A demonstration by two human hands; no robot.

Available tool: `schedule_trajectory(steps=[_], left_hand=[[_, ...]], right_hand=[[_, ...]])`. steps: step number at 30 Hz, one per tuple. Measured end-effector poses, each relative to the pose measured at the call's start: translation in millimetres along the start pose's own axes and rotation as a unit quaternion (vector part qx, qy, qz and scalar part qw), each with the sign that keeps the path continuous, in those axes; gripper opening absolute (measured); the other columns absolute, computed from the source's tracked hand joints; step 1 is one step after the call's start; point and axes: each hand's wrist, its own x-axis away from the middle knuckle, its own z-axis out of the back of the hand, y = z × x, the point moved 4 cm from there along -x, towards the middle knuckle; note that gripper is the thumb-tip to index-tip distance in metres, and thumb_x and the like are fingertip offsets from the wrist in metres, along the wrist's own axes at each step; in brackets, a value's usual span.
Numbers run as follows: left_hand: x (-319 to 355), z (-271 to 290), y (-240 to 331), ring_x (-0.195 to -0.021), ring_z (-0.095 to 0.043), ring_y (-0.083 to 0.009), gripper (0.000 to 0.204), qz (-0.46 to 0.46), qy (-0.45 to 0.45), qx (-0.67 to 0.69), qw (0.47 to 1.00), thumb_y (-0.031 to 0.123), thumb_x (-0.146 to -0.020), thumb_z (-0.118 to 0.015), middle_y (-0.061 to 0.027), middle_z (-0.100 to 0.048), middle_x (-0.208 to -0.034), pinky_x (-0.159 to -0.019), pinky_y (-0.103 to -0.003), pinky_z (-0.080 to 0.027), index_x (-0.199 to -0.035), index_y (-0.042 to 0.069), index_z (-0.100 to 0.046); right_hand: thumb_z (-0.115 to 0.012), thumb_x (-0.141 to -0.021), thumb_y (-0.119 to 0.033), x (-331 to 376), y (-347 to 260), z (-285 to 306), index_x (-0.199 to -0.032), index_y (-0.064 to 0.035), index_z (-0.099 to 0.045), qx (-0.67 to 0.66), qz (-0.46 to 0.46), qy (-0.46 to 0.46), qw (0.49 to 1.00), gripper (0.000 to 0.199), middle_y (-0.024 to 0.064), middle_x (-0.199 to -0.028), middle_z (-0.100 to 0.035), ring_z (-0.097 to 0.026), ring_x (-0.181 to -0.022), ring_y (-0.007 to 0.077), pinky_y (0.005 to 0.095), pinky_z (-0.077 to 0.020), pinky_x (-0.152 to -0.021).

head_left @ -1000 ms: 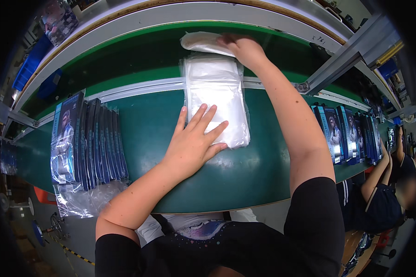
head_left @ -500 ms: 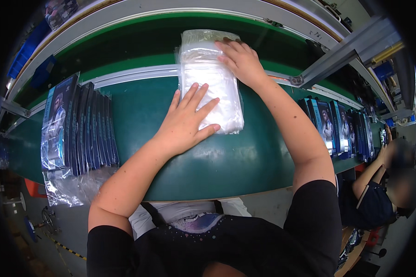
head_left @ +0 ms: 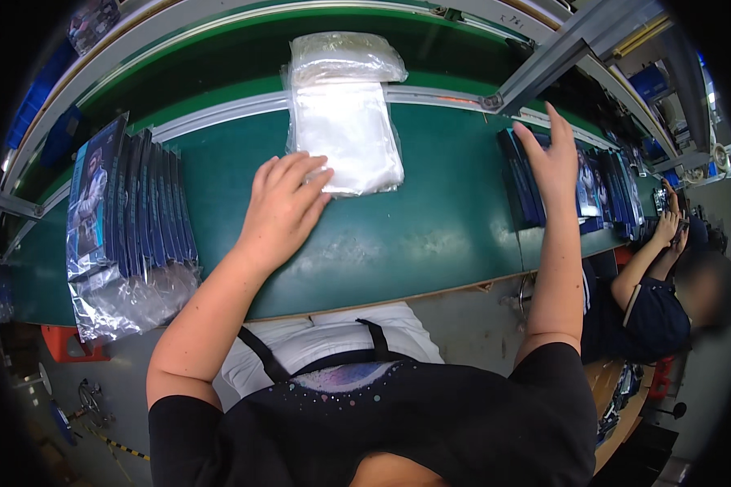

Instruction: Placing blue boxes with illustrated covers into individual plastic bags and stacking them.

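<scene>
A stack of clear plastic bags [head_left: 345, 134] lies across the middle of the green table, its far end over the metal rail. My left hand [head_left: 283, 199] rests at the stack's near left corner, fingers slightly bent and apart, holding nothing I can see. Out to the right, my right hand [head_left: 554, 158] is raised with thumb and fingers spread, over a row of dark blue printed boxes [head_left: 524, 183]. It holds nothing; whether it touches a box I cannot tell.
On the left stands a row of dark boxes in clear bags [head_left: 130, 203], the loose bag ends hanging over the table's front edge. A green conveyor belt [head_left: 211, 93] runs behind the rail. A metal post [head_left: 577, 49] rises at the back right. Another person [head_left: 646, 300] works on the far right.
My right hand has left the bag stack and moved right to the boxes. My left hand has slid to the stack's near left corner. The view has shifted a little.
</scene>
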Motion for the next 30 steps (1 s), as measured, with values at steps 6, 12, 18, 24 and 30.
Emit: schedule_trajectory(steps=[6, 12, 18, 24, 30], left_hand=[[2, -4, 5, -0.094, -0.058, -0.0237, 0.022, -0.024, 0.045, -0.01, 0.999, 0.007, -0.079, -0.064, -0.0054, -0.063, -0.095, -0.092, -0.041, -0.04, -0.101, 0.007, -0.066], [2, 2, 7, -0.086, -0.056, -0.0266, 0.027, -0.012, 0.013, 0.055, 0.998, 0.002, -0.079, -0.064, -0.0095, -0.057, -0.089, -0.079, -0.035, -0.045, -0.106, 0.004, -0.063], [-2, 10, 12, -0.089, -0.053, -0.0268, 0.029, 0.003, 0.041, 0.09, 0.995, -0.001, -0.082, -0.061, -0.0119, -0.053, -0.093, -0.076, -0.033, -0.046, -0.11, 0.001, -0.059], [-19, 14, 8, -0.081, -0.055, -0.0273, 0.019, 0.039, 0.073, 0.132, 0.988, -0.001, -0.081, -0.061, -0.0115, -0.053, -0.086, -0.072, -0.033, -0.046, -0.1, 0.0, -0.063], [-30, 17, -2, -0.075, -0.058, -0.0217, 0.013, 0.114, 0.061, 0.248, 0.96, -0.001, -0.078, -0.064, -0.0083, -0.058, -0.083, -0.071, -0.029, -0.046, -0.091, 0.0, -0.067]], right_hand=[[-0.057, -0.073, -0.069, 57, 36, -16, -0.135, -0.0048, -0.046, 0.293, 0.037, -0.109, 0.949, 0.09, 0.025, -0.144, -0.031, -0.024, -0.137, 0.0378, 0.0514, -0.0182, -0.11], [-0.07, -0.068, -0.054, 73, 28, 1, -0.135, -0.0229, -0.049, 0.162, -0.073, -0.205, 0.963, 0.077, 0.0285, -0.134, -0.042, -0.042, -0.123, 0.0401, 0.0458, -0.0323, -0.104], [-0.079, -0.065, -0.029, 78, -32, 7, -0.13, -0.0059, -0.051, -0.289, -0.131, -0.048, 0.947, 0.075, 0.0188, -0.118, -0.053, -0.051, -0.112, 0.0283, 0.0363, -0.0409, -0.096], [-0.038, -0.091, -0.061, 95, -75, -35, -0.122, 0.0057, -0.045, -0.839, -0.223, -0.299, 0.397, 0.074, 0.0259, -0.094, -0.06, -0.063, -0.069, 0.0234, 0.0387, -0.0514, -0.05], [-0.059, -0.088, -0.011, 109, -127, -63, -0.121, 0.0068, -0.051, -0.77, -0.295, -0.36, 0.437, 0.038, 0.0115, -0.106, -0.063, -0.064, -0.088, 0.016, 0.0267, -0.0511, -0.078]])
